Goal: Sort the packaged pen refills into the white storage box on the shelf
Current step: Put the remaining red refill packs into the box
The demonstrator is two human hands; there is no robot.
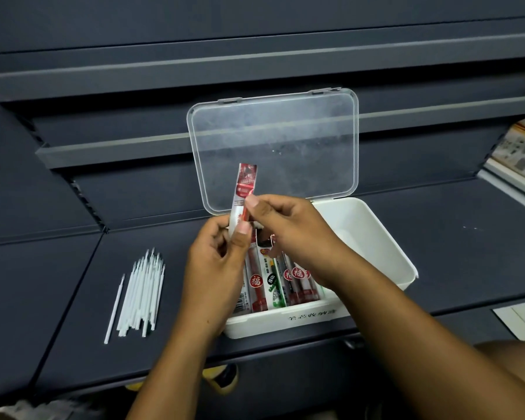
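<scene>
One refill packet (pixel 245 184), pinched upright between left grip (pixel 215 268) and right grip (pixel 291 234).

One white storage box (pixel 376 237) with one clear lid (pixel 273 147). Two hands, left hand (pixel 215 268) and right hand (pixel 291 234), pinch one red refill packet (pixel 245 186). At least five overlapping packets (pixel 256 283) lie inside. One bundle of loose white refills (pixel 143 292), too many to count, plus one single refill (pixel 114 310).
</scene>
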